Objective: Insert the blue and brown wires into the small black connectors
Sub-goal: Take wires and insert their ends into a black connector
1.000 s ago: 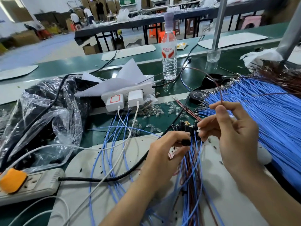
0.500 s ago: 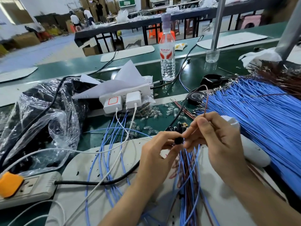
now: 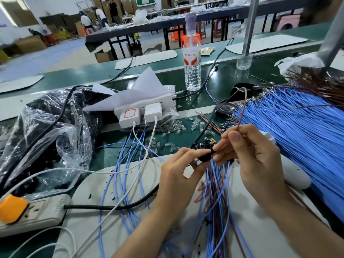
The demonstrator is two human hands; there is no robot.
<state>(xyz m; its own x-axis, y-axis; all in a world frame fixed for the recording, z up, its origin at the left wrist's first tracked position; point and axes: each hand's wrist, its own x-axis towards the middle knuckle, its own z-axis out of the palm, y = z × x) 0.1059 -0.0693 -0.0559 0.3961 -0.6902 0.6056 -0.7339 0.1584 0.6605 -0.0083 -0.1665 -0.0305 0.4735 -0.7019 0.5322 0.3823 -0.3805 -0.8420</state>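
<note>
The water bottle [image 3: 193,77] standing on the surface [image 3: 225,75] carries a white label [image 3: 191,59] with red script that looks like "Wahaha". A white charger [image 3: 130,117] bears a red rounded-square outline without words. Nothing else is legible.

- A small black connector [image 3: 205,156] is pinched in the left grip [image 3: 178,175] over the pale mat [image 3: 96,185] on the surface [image 3: 223,77]
- A brown wire [image 3: 241,112] is pinched in the right grip [image 3: 260,157], looped upward, fingertips [image 3: 218,148] set against the connector
- Loose wires [image 3: 216,192] are seen below both grips
- A blue wire bundle [image 3: 297,138] is spread at the right
</note>
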